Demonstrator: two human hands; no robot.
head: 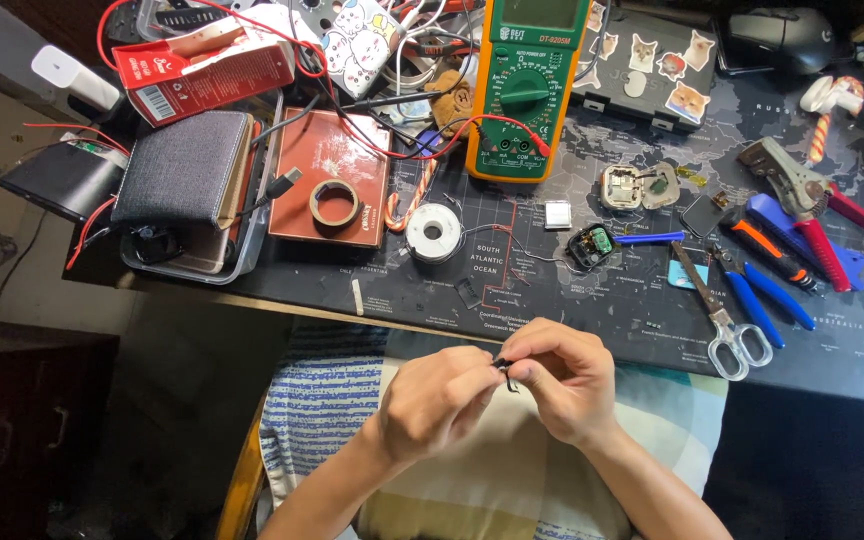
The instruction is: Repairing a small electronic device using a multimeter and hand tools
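Home electronics bench, hobby setup. Tabletop (552,330) under a world-map mat, crowded with a multimeter (525,90) and its red leads, solder spool (434,232), tape roll (334,203), pliers (764,290), scissors (722,318), opened small gadgets (592,245). Sticker-covered case (652,65) and computer mouse (787,38) at the back.

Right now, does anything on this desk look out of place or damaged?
Yes. Two small round devices lie opened on the map mat, innards exposed. Red wires sprawl tangled over the boxes beside the multimeter.

one multimeter (524,88), one scissors (722,318), two hands (432,400)
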